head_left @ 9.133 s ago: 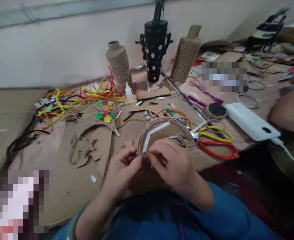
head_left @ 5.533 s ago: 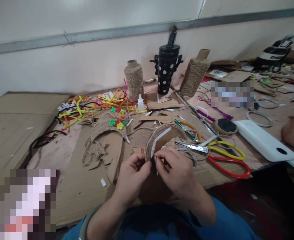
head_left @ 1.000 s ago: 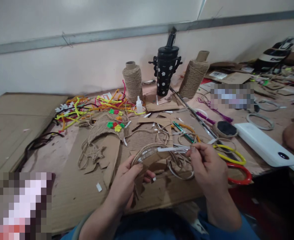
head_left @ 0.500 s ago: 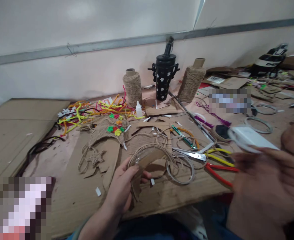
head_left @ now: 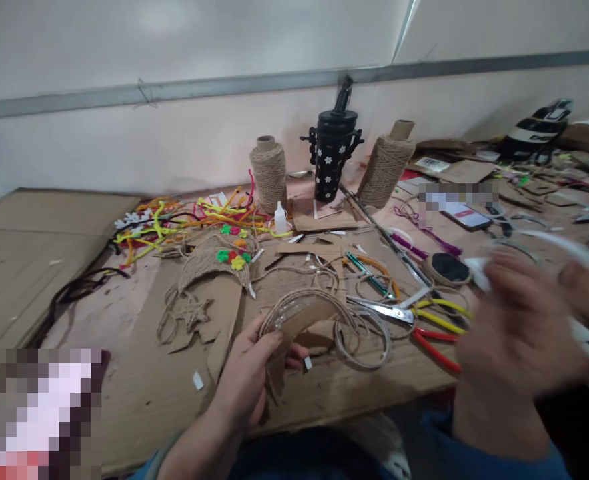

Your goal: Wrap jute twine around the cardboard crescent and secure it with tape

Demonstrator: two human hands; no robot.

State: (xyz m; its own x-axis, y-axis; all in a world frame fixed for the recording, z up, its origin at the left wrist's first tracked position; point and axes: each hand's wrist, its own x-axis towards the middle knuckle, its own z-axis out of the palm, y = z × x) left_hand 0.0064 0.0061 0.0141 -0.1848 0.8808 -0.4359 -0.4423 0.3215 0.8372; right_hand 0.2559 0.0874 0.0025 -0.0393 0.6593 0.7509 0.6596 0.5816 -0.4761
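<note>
Lying on cardboard [head_left: 149, 413], a twine star [head_left: 193, 315] sits near the left hand [head_left: 249, 365], whose thumb and fingers pinch the curved, twine-edged piece [head_left: 301, 315]. Rightward come open scissors [head_left: 399, 313], then the right hand [head_left: 519, 327], too blurred to tell its grip.

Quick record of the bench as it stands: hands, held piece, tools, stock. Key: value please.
left_hand: gripping twine-edged cardboard crescent
right_hand: raised, blurred; grip unclear
scissors: on bench, handles partly behind right hand
tumbler: black, flowered, upright
twine_spools: two, flanking tumbler
small_bottle: white, upright
decorated_crescent: twine, colored flowers
twine_star: beside decorated crescent
</note>
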